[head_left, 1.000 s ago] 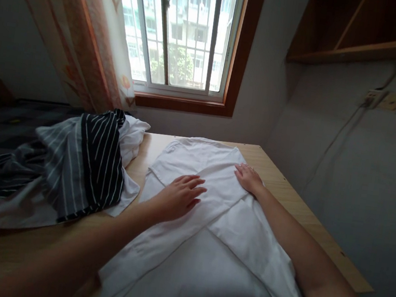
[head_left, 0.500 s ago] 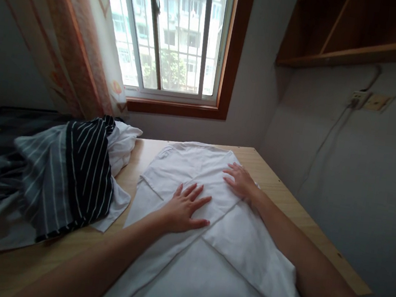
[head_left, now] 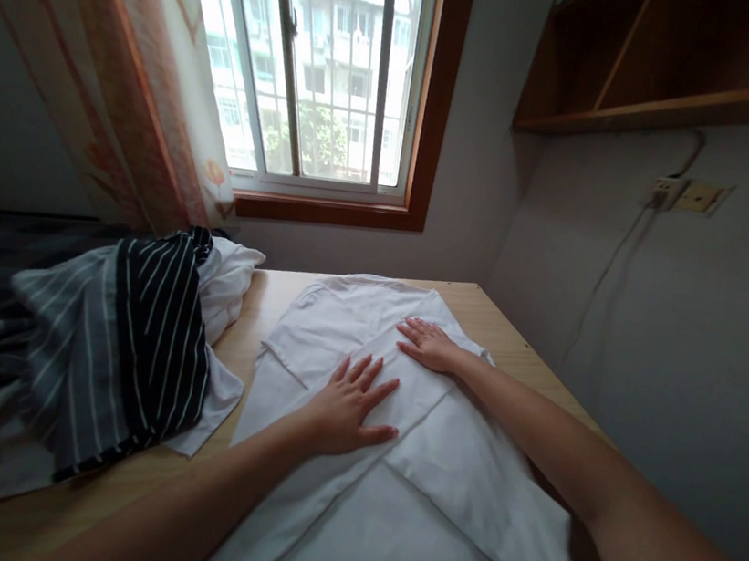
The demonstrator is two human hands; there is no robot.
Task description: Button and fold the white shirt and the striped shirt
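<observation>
A white garment (head_left: 458,485) lies spread over the wooden table, with folded layers and creases, its near part reaching the bottom of the view. My left hand (head_left: 349,411) rests flat near the garment's middle, fingers spread, palm down. Farther back and to the right, my right hand (head_left: 427,344) also lies flat on the cloth, its fingers pointing left. Neither hand grips anything.
On the left of the wooden table (head_left: 507,321) is a heap of black, grey and white striped cloth (head_left: 157,335). Behind are a curtain (head_left: 138,84) and a window (head_left: 326,72). A shelf (head_left: 679,109) and a socket (head_left: 668,192) are on the right wall.
My right hand has slid left across the garment, its fingers now closer together. My left hand stays in nearly the same place. The view has shifted slightly.
</observation>
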